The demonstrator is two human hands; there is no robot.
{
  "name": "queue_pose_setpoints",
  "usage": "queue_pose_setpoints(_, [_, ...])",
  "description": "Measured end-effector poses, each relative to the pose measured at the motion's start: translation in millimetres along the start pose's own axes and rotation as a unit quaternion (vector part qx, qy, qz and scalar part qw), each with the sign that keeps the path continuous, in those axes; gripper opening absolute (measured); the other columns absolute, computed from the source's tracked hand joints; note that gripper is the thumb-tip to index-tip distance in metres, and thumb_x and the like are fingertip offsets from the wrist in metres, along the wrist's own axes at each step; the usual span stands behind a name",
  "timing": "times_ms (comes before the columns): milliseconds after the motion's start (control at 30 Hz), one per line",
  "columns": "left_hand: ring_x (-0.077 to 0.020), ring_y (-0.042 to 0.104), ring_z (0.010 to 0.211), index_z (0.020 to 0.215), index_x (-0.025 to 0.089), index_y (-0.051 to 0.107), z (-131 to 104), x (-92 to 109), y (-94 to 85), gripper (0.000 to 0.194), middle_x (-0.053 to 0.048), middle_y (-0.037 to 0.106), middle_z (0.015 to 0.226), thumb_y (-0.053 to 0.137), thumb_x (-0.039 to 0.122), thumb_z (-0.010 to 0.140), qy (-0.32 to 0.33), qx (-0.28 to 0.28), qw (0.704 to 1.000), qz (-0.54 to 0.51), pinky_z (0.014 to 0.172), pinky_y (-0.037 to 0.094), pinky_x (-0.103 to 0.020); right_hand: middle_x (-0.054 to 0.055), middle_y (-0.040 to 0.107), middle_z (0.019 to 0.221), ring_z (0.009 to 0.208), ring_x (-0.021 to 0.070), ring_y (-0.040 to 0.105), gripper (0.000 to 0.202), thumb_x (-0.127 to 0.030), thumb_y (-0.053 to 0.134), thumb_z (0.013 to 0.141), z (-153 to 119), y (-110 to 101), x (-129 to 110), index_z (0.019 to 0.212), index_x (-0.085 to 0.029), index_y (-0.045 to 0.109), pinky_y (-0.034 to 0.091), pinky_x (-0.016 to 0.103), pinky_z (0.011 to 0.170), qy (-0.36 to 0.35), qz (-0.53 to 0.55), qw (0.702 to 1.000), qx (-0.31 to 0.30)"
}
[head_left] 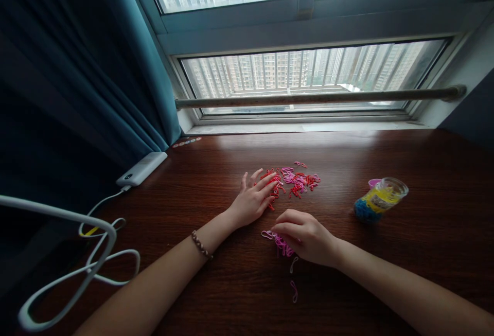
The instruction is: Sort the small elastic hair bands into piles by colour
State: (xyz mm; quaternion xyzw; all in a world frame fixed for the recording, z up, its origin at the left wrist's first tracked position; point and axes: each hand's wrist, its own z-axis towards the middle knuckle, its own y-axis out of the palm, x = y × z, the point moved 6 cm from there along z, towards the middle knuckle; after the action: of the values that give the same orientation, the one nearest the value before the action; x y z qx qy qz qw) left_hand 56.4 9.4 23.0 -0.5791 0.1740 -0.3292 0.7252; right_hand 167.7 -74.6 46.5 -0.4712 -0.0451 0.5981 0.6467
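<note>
My left hand point(252, 199) lies with fingers spread over the left side of a mixed pile of small red and pink loop-shaped clips point(299, 181). Nearer to me, my right hand point(309, 235) has its fingers bent together above a smaller pile of pink loop-shaped clips point(283, 246), covering part of it. A pale pink clip point(266, 234) lies by its fingertips; whether they pinch anything is hidden. Just below this pile are a whitish clip point(294, 264) and a single pink clip point(294, 292).
A clear jar point(380, 199) with a yellow label and blue pieces inside lies tilted at the right, a pink lid-like piece point(373, 183) behind it. On the left are a white power bank point(142, 169), looped white cable point(111, 253) and a blue curtain point(127, 68). Window behind.
</note>
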Motion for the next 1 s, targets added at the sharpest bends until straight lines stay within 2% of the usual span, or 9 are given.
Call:
queue_pose_setpoints(167, [-0.026,0.013,0.132,0.131,0.036,0.029,3.5,0.5,4.7,0.042,0.001,0.036,0.137,0.028,0.038,0.089,0.012,-0.046,0.999,-0.015,0.1,0.005,-0.061,0.005,0.062,0.08,0.071,0.0143,0.054,0.017,-0.018,0.047,0.084,0.9,2.7,-0.7,0.095,-0.02,0.059,0.045,0.027,0.066,-0.01,-0.017,1.0,-0.003])
queue_pose_setpoints(300, [-0.0255,0.015,0.131,0.13,0.035,0.031,3.8,1.6,3.7,0.041,0.001,0.037,0.136,0.028,0.038,0.089,0.018,-0.045,0.999,-0.017,0.101,0.004,-0.06,0.005,0.063,0.079,0.075,0.0162,0.054,0.014,-0.019,0.05,0.082,2.3,-0.2,-0.9,0.092,-0.02,0.06,0.044,0.031,0.071,-0.002,-0.033,0.999,0.012])
queue_pose_setpoints(367, [-0.0251,0.017,0.13,0.131,0.034,0.031,3.2,2.6,2.9,0.042,0.0,0.038,0.135,0.029,0.036,0.09,0.023,-0.043,0.999,-0.014,0.102,0.002,-0.059,0.005,0.063,0.079,0.076,0.0169,0.054,0.013,-0.018,0.05,0.081,2.1,-5.7,3.6,0.089,-0.02,0.061,0.044,0.031,0.072,0.022,-0.041,0.998,0.046])
queue_pose_setpoints(467, [-0.0246,0.02,0.128,0.13,0.031,0.032,2.4,3.2,2.8,0.041,-0.001,0.039,0.134,0.03,0.035,0.089,0.026,-0.044,0.999,-0.008,0.103,0.0,-0.057,0.005,0.063,0.082,0.079,0.018,0.054,0.015,-0.018,0.048,0.081,-3.7,-26.8,25.0,0.091,-0.02,0.06,0.042,0.032,0.074,0.131,-0.09,0.973,0.166])
queue_pose_setpoints(567, [-0.0244,0.022,0.127,0.129,0.028,0.035,2.0,2.5,3.2,0.041,-0.002,0.04,0.133,0.031,0.035,0.089,0.025,-0.043,0.999,-0.005,0.103,0.001,-0.056,0.004,0.065,0.083,0.079,0.02,0.053,0.019,-0.023,0.05,0.08,-18.5,-51.2,56.3,0.097,-0.021,0.058,0.04,0.033,0.072,0.293,-0.179,0.903,0.26])
queue_pose_setpoints(600, [-0.0243,0.022,0.127,0.129,0.028,0.035,1.9,2.2,3.2,0.041,-0.002,0.041,0.133,0.031,0.035,0.089,0.024,-0.043,0.999,-0.006,0.103,0.001,-0.056,0.003,0.065,0.081,0.077,0.0205,0.053,0.02,-0.025,0.052,0.078,-22.4,-56.3,65.5,0.097,-0.021,0.058,0.039,0.033,0.069,0.331,-0.204,0.883,0.263])
queue_pose_setpoints(667, [-0.0245,0.022,0.127,0.129,0.027,0.034,1.8,1.7,3.2,0.041,-0.003,0.04,0.134,0.031,0.035,0.089,0.022,-0.042,0.999,-0.01,0.103,0.002,-0.056,0.001,0.066,0.078,0.074,0.0209,0.052,0.024,-0.028,0.055,0.075,-26.6,-61.7,79.6,0.098,-0.022,0.056,0.037,0.031,0.065,0.371,-0.235,0.863,0.248])
queue_pose_setpoints(833, [-0.0259,0.019,0.127,0.126,0.028,0.037,1.5,0.0,3.6,0.039,-0.001,0.038,0.135,0.03,0.036,0.089,0.008,-0.039,0.999,-0.017,0.102,0.003,-0.058,0.001,0.066,0.076,0.072,0.0209,0.049,0.033,-0.028,0.06,0.07,-27.3,-54.4,92.3,0.102,-0.023,0.057,0.035,0.029,0.061,0.376,-0.265,0.87,0.18])
queue_pose_setpoints(1000, [-0.0259,0.023,0.125,0.127,0.027,0.037,0.6,-1.8,5.0,0.04,-0.002,0.041,0.132,0.029,0.038,0.089,-0.002,-0.038,0.999,-0.011,0.102,0.003,-0.058,0.002,0.065,0.075,0.075,0.0203,0.049,0.023,-0.024,0.056,0.073,-28.1,-49.6,94.2,0.096,-0.023,0.061,0.036,0.028,0.063,0.384,-0.247,0.875,0.158])
